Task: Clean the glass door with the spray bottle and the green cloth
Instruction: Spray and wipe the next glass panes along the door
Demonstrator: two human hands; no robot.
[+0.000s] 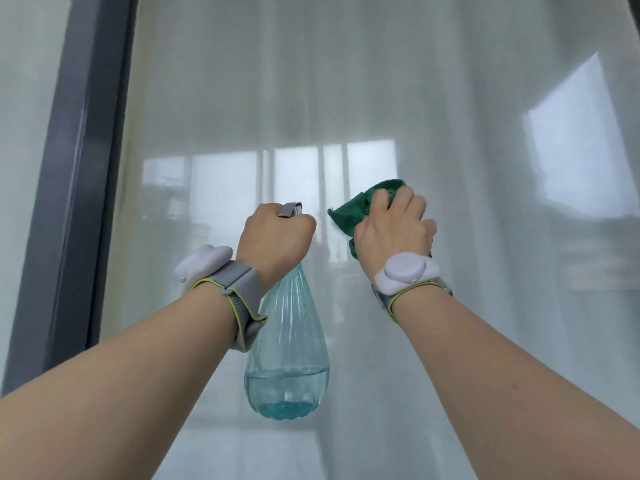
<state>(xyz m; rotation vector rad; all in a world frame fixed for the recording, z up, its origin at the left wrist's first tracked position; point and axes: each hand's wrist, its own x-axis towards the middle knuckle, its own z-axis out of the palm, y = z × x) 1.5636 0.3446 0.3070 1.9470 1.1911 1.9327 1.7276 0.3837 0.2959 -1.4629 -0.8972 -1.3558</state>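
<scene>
A: Two hands up in front of the glass door (346, 98). Why so high?

B: Probably to reach the middle of the pane. Left hand (275, 237) wrapped tight round the top of the spray bottle (289, 341), fingers curled on the neck, grey nozzle poking out toward the glass.

A: And the bottle itself?

B: Hanging down below the fist, clear blue, only a little liquid at the bottom. Held upright, likely to keep the spray working.

A: On the right?

B: Right hand (394, 226) bunching the green cloth (349, 211), fingers bent over it, close beside the bottle hand. Touching the glass or just off it? Cannot tell.

A: Why both ready together?

B: Seems handy: squirt first, then wipe straight away.

A: Any words or brand to read?

B: None readable. Only tiny marks on the bottle, too small to make out. Plain grey bands (239, 296) on both wrists, no writing seen. Dark frame (79, 168) far on the left.
</scene>
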